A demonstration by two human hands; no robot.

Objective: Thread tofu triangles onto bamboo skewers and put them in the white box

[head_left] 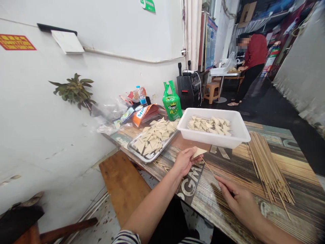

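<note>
My left hand (185,161) pinches a pale, flat tofu triangle (200,152) above the table, in front of the white tub. From the right, my right hand (235,195) grips a thin bamboo skewer (208,167), whose far end meets the triangle; whether it has pierced it I cannot tell. A metal tray (149,158) to the left bears a heap of similar tofu triangles (154,137). Inside the white plastic tub (215,137) lie several triangles on skewers (209,125). A large bundle of bare skewers (269,166) rests on the table at right.
A green plastic bag (172,103), an orange packet (144,114) and a water bottle (141,96) stand along the wall side. A wooden bench (124,186) is below left. Beyond the table are a black speaker (189,88) and a person in red (256,51) at another table.
</note>
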